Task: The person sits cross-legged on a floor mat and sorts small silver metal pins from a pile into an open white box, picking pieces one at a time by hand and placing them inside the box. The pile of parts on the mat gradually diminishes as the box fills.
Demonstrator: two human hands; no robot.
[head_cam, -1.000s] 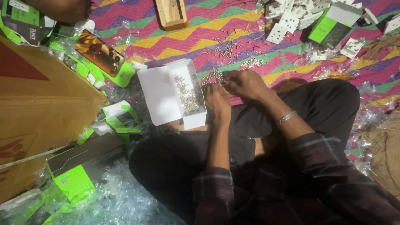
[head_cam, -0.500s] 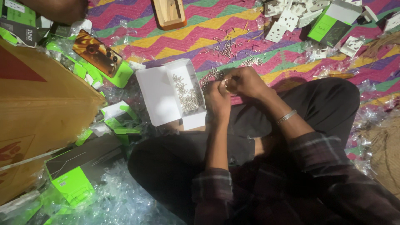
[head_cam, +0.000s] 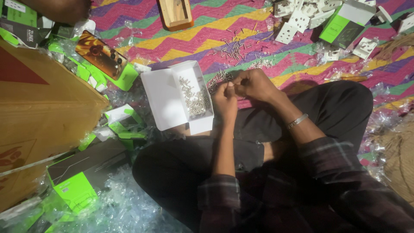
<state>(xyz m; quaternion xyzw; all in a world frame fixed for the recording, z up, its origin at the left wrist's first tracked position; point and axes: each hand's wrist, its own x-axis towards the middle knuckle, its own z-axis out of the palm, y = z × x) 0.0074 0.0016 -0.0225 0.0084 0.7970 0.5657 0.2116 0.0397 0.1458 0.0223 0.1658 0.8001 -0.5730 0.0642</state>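
Seen from the head camera: a person sits cross-legged on a zigzag-patterned woven mat [head_cam: 181, 43] in pink, purple, yellow and green. Left hand [head_cam: 226, 100] and right hand [head_cam: 254, 84] are brought together just above the knees, fingertips meeting and pinched on something too small to make out. A thin metal bangle [head_cam: 297, 121] circles the right wrist.

Just left of the left hand lies an open white cardboard box [head_cam: 164, 100]; its narrow tray holds a heap of small silver screws [head_cam: 195, 97]. More loose metal screws [head_cam: 233, 48] are scattered on the mat beyond the hands, with a denser cluster touching the fingertips.

At the top edge sits a small wooden tray [head_cam: 176, 13]. Top right, a pile of white plastic switch plates [head_cam: 302, 15] lies beside a green-and-white carton [head_cam: 345, 23].

On the left, a large brown corrugated cardboard box [head_cam: 39, 116] stands near green-and-black retail cartons [head_cam: 82, 181], and a brown wood-look faceplate [head_cam: 101, 54] rests on a green carton. Crumpled clear plastic wrap [head_cam: 120, 207] covers the floor at lower left. Another person's arm [head_cam: 60, 8] shows at the top left corner.
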